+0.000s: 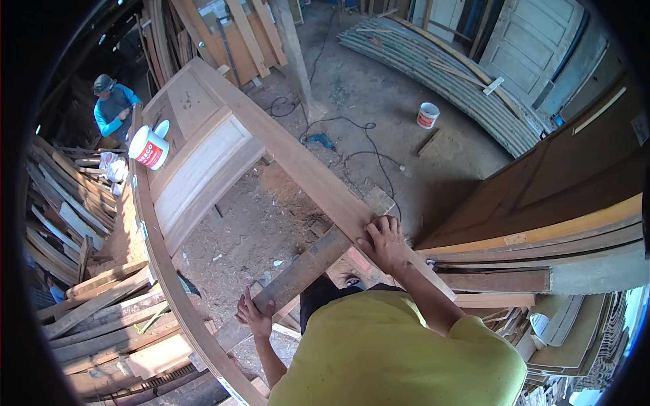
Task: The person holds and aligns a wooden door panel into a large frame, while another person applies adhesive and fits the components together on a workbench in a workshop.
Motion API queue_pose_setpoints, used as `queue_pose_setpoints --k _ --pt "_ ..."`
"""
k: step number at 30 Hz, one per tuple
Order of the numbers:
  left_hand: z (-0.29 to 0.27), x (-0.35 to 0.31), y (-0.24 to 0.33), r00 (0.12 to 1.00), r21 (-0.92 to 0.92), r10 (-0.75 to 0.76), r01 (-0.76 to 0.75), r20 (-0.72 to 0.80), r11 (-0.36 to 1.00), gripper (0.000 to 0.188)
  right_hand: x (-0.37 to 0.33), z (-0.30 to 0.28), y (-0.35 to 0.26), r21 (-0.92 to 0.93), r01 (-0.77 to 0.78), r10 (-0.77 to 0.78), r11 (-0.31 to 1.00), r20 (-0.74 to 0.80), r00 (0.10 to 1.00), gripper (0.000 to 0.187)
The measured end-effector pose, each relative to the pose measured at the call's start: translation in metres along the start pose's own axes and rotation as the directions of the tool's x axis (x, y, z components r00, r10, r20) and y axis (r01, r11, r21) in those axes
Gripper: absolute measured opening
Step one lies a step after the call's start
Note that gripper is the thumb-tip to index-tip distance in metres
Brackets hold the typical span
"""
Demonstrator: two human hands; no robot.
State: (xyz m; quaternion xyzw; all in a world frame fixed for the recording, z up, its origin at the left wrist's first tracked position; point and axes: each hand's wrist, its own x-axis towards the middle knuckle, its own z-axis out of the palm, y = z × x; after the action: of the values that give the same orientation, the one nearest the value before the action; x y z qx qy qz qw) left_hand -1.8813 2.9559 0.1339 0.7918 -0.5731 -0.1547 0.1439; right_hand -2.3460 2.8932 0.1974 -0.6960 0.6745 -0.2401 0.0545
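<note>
A large wooden door frame (298, 166) lies raised in front of me, its far end filled with panels (201, 159). Over the right-hand long rail, my right hand (387, 245) bends its fingers, with the thumb apart on the inner side. A darker wooden board (308, 266) spans the gap close to my body and meets that rail near my right hand. Beside the board's left end is my left hand (254, 315), its fingers spread and holding nothing. The underside of the board's left end is hidden.
A white bucket with a red label (149, 147) stands on the frame's far left. Another bucket (428, 115), a blue power tool (321, 141) and a black cord (371, 126) are on the floor. Stacked lumber (128, 325) lies left; a brown door (535, 189) leans right. A person (114, 108) is far left.
</note>
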Motion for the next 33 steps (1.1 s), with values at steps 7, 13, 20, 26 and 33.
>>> queue_pose_setpoints --k 7,13,20,26,33 --pt "-0.006 -0.005 -0.015 0.999 -0.066 0.02 -0.018 0.031 0.998 0.102 0.003 -0.001 0.033 0.061 -0.276 0.277 0.959 -0.002 0.961 0.045" --pt "-0.007 -0.005 -0.009 0.999 -0.023 0.026 -0.025 0.043 0.999 0.102 0.017 -0.021 0.056 0.316 -0.671 0.41 0.671 0.595 0.691 0.095" --pt "-0.005 -0.002 -0.014 0.995 -0.059 0.086 -0.083 0.051 0.995 0.098 0.017 -0.002 0.077 0.336 -0.595 0.251 0.731 0.678 0.691 0.124" --pt "-0.002 -0.005 -0.022 0.994 -0.041 0.102 -0.1 0.041 0.994 0.1 0.009 -0.02 0.039 0.251 -0.416 0.255 0.874 0.492 0.832 0.12" --pt "-0.003 -0.008 -0.014 0.996 0.035 0.077 -0.078 0.037 0.996 0.105 0.011 -0.015 0.051 0.402 -0.389 0.166 0.829 0.487 0.858 0.107"
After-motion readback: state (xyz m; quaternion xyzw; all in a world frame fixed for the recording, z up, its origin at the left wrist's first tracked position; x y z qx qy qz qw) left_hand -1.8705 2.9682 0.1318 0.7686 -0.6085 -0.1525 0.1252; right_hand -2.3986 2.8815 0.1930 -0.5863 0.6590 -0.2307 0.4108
